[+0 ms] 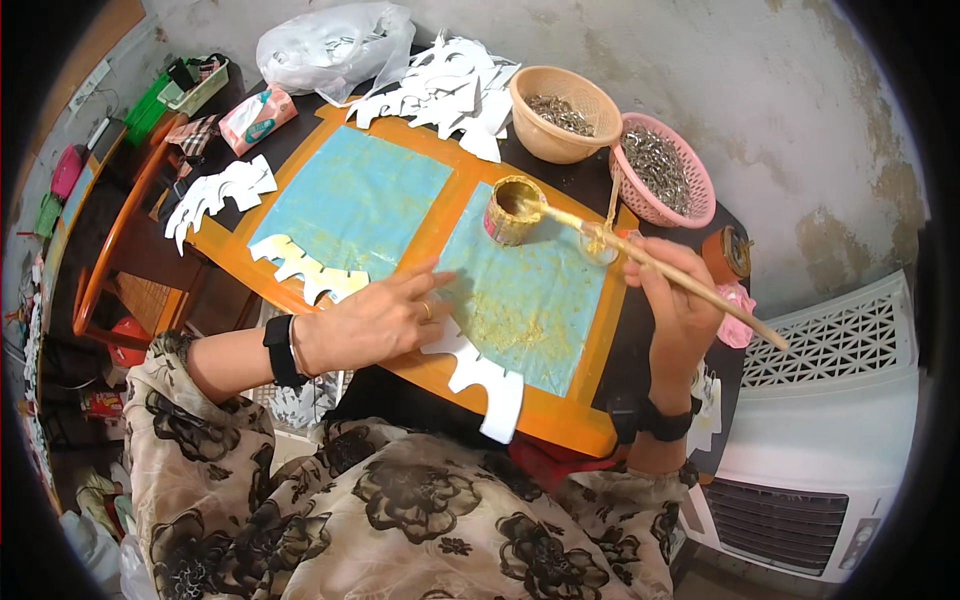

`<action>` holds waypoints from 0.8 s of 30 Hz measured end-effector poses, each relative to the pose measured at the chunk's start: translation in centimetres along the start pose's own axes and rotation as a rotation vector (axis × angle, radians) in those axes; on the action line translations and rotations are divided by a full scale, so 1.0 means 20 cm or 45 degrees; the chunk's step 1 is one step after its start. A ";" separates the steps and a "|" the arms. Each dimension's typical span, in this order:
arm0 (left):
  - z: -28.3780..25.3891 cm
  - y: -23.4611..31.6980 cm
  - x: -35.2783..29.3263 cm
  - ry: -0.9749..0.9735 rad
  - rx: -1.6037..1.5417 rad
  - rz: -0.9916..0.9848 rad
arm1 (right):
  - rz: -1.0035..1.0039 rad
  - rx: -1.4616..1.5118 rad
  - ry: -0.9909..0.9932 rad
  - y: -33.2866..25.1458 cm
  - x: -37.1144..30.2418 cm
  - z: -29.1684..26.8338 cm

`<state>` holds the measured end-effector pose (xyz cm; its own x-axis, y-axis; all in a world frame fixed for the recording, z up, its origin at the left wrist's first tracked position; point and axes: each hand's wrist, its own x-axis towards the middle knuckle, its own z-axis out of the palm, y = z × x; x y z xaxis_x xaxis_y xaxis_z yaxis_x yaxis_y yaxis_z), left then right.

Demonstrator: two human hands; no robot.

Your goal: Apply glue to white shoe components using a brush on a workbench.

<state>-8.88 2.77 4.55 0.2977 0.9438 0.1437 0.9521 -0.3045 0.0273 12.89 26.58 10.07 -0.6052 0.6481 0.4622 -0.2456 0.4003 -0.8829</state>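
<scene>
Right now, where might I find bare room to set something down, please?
The left blue panel is open between the white cutout pile and the yellow strip. The right blue panel has a smeared open patch between the can and white strip. The back is crowded: pile, tan basket, pink basket.

Over by the stained grey wall (640, 40), a filled clear plastic bag (325, 55) slumps at the table's (630, 345) far edge, near a pink-and-white tissue pack (258, 118). To the right, a peach basket (562, 146) and a pink basket (706, 190) hold small metal pieces. A crumpled pink cloth (737, 315) lies just short of the white air cooler (780, 440); opposite stands a wooden chair (142, 262).
</scene>
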 end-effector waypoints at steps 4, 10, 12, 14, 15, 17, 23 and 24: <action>-0.06 0.04 -0.01 0.004 0.009 -0.018 | -0.036 -0.061 -0.107 0.14 0.16 0.06; -0.25 0.04 0.00 -0.156 -0.793 -0.488 | -0.147 -0.544 -0.348 0.21 0.33 0.17; -0.26 -0.06 0.06 0.066 -0.936 -0.557 | -0.143 -0.528 -0.485 0.24 0.36 0.23; -0.22 -0.17 0.16 0.287 -1.077 -0.602 | -0.144 -0.549 -0.489 0.25 0.35 0.25; -0.16 -0.23 0.22 0.415 -1.002 -0.637 | -0.140 -0.563 -0.484 0.24 0.35 0.26; -0.04 -0.30 0.33 0.560 -0.914 -0.676 | -0.159 -0.486 -0.450 0.29 0.34 0.27; 0.13 -0.36 0.53 0.492 -0.969 -0.888 | 0.161 -0.076 -0.233 0.43 0.36 0.24; 0.15 -0.37 0.54 0.509 -0.962 -0.876 | 0.156 -0.079 -0.238 0.45 0.36 0.22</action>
<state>-12.44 15.64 2.89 -0.4551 0.8738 0.1717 0.5771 0.1426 0.8042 2.93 31.93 5.01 -0.7590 0.5652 0.3231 -0.1178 0.3689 -0.9220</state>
